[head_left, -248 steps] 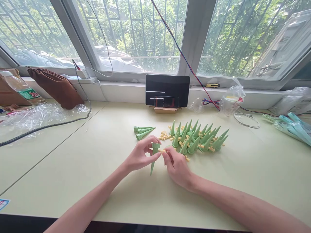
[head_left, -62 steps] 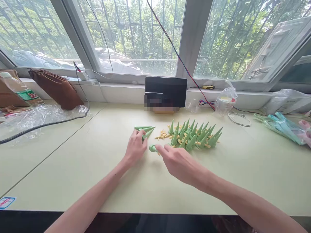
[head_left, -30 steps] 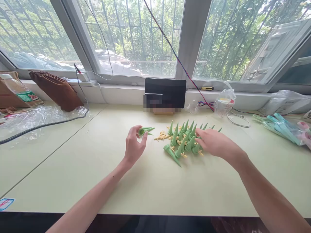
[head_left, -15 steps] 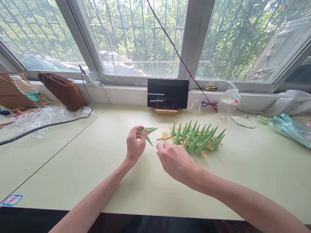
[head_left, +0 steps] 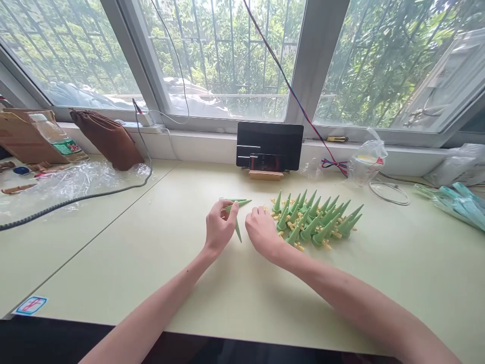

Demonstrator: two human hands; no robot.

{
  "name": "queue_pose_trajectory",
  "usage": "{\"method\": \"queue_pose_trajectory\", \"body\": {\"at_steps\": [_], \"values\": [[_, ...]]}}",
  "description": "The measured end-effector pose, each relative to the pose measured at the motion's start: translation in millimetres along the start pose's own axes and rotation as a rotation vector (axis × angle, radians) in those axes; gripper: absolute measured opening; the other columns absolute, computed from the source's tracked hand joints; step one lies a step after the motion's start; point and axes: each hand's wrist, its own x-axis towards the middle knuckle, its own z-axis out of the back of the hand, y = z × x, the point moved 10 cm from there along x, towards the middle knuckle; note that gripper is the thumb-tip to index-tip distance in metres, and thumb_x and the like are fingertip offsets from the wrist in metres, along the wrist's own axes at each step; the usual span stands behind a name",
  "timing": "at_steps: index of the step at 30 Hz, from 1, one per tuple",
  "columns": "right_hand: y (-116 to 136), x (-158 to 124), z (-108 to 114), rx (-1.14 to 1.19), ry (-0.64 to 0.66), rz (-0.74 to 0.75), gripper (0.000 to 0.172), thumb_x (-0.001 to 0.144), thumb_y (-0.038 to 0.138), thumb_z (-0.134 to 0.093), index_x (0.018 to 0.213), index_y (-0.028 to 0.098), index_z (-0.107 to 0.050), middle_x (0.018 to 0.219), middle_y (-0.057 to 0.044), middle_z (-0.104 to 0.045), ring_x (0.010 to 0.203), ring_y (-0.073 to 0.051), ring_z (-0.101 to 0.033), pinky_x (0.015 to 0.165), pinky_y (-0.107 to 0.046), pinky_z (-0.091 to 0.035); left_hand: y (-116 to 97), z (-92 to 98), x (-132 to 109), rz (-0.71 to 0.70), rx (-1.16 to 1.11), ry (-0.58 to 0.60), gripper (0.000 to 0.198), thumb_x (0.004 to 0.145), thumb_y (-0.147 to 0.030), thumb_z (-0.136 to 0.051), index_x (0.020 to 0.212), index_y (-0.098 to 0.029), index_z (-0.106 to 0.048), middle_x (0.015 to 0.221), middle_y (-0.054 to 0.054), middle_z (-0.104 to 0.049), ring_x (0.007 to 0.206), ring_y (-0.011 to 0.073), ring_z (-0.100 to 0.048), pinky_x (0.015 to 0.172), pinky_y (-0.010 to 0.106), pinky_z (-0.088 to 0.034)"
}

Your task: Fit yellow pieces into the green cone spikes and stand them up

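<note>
Pale green pointed cones point(head_left: 238, 231) stick out of my left hand point(head_left: 220, 226), whose thumb and fingers are closed around them above the table. To its right, my right hand point(head_left: 262, 231) reaches down with the fingers curled together. Its fingertips are turned away, so whatever they pinch is hidden. Right beside that hand, many green cones point(head_left: 316, 230) stand grouped on the table, points up and some leaning. Small yellow pieces point(head_left: 326, 244) show at their bases. The loose yellow pile seen earlier is covered by my right hand.
Behind the hands a dark tablet point(head_left: 270, 141) leans at the sill, with a phone point(head_left: 267, 163) in front. A bagged cup point(head_left: 367, 164) and a coiled cable point(head_left: 389, 193) lie right. A brown pouch point(head_left: 108, 139), plastic wrap point(head_left: 76, 184) and a black braided cable point(head_left: 94, 193) occupy the left.
My right hand has moved away from me over the loose yellow pieces. My left hand still holds the cones, one now pointing more steeply down. The whole view has shifted slightly.
</note>
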Motion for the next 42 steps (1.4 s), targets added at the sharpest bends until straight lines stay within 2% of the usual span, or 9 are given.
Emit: {"method": "queue_pose_trajectory", "body": {"at_steps": [8,15,21,25,30,33,36,39,42], "values": [[3.9,-3.1,-2.7,0.01,0.011,0.063,0.016,0.088,0.002,-0.057,0.1,0.007,-0.066,0.099,-0.018,-0.063,0.099,-0.027,-0.057,0.075,-0.031,-0.045,0.2,-2.8,-1.9,0.012,-0.003,0.024,0.027,0.089,-0.047,-0.061,0.081,-0.021,-0.059,0.061,-0.003,-0.051,0.048,0.0112,-0.044,0.045,0.024,-0.031],[10.0,-12.1,-3.3,0.017,0.013,0.137,0.023,0.081,0.003,-0.065,0.103,0.008,-0.062,0.101,-0.016,-0.061,0.1,-0.027,-0.056,0.072,-0.029,-0.046,5.2,-6.7,-0.7,0.051,-0.053,0.061,0.03,0.088,-0.05,-0.06,0.079,-0.021,-0.06,0.062,-0.004,-0.047,0.045,0.0093,-0.037,0.043,0.023,-0.027],[22.2,-28.6,-7.3,-0.022,-0.054,0.264,0.027,0.075,0.001,-0.063,0.1,0.011,-0.058,0.093,-0.013,-0.058,0.09,-0.026,-0.054,0.073,-0.031,-0.045,17.9,-14.1,0.0,0.129,-0.171,0.107,0.033,0.086,-0.053,-0.062,0.079,-0.021,-0.062,0.058,-0.004,-0.046,0.045,0.01,-0.036,0.044,0.024,-0.03],[24.3,-35.0,-9.3,-0.042,-0.113,0.298,0.03,0.07,0.001,-0.064,0.097,0.011,-0.056,0.09,-0.012,-0.056,0.085,-0.025,-0.052,0.071,-0.032,-0.043,23.6,-17.8,-0.9,0.179,-0.205,0.129,0.033,0.085,-0.053,-0.065,0.079,-0.021,-0.061,0.06,-0.005,-0.043,0.047,0.0084,-0.033,0.043,0.023,-0.029],[21.6,-43.8,-2.3,-0.02,-0.221,0.302,0.026,0.075,-0.005,-0.052,0.093,0.013,-0.054,0.089,-0.01,-0.055,0.081,-0.023,-0.049,0.071,-0.032,-0.042,22.0,-20.9,-2.5,0.232,-0.278,0.151,0.034,0.083,-0.054,-0.066,0.078,-0.02,-0.061,0.061,-0.005,-0.044,0.045,0.0076,-0.032,0.042,0.023,-0.029],[20.7,-58.4,5.6,0.069,-0.282,0.319,0.034,0.074,-0.011,-0.043,0.096,0.013,-0.054,0.094,-0.011,-0.055,0.082,-0.022,-0.048,0.072,-0.031,-0.043,22.0,-20.6,-2.4,0.269,-0.333,0.146,0.035,0.083,-0.054,-0.065,0.075,-0.02,-0.06,0.06,-0.004,-0.042,0.043,0.0073,-0.031,0.04,0.023,-0.027],[19.6,-76.4,9.8,0.262,-0.307,0.363,0.043,0.073,-0.012,-0.038,0.103,0.015,-0.052,0.101,-0.01,-0.054,0.085,-0.02,-0.049,0.073,-0.028,-0.044,23.7,-19.8,-2.4,0.3,-0.363,0.141,0.036,0.083,-0.054,-0.064,0.074,-0.019,-0.061,0.062,-0.002,-0.045,0.044,0.0076,-0.034,0.039,0.023,-0.024],[13.5,-84.5,2.8,0.473,-0.265,0.357,0.049,0.072,-0.013,-0.035,0.108,0.017,-0.049,0.105,-0.007,-0.052,0.08,-0.017,-0.049,0.07,-0.024,-0.045,25.1,-23.5,-3.9,0.332,-0.409,0.174,0.034,0.082,-0.053,-0.065,0.077,-0.019,-0.061,0.069,0.0,-0.053,0.045,0.0075,-0.035,0.04,0.024,-0.023],[2.2,-80.9,-7.2,0.639,-0.254,0.283,0.046,0.075,-0.012,-0.035,0.108,0.019,-0.047,0.104,-0.005,-0.051,0.078,-0.015,-0.05,0.071,-0.023,-0.045,23.8,-29.6,-6.0,0.351,-0.478,0.223,0.031,0.08,-0.048,-0.068,0.08,-0.019,-0.06,0.075,0.001,-0.056,0.044,0.0057,-0.032,0.04,0.023,-0.02]]}}
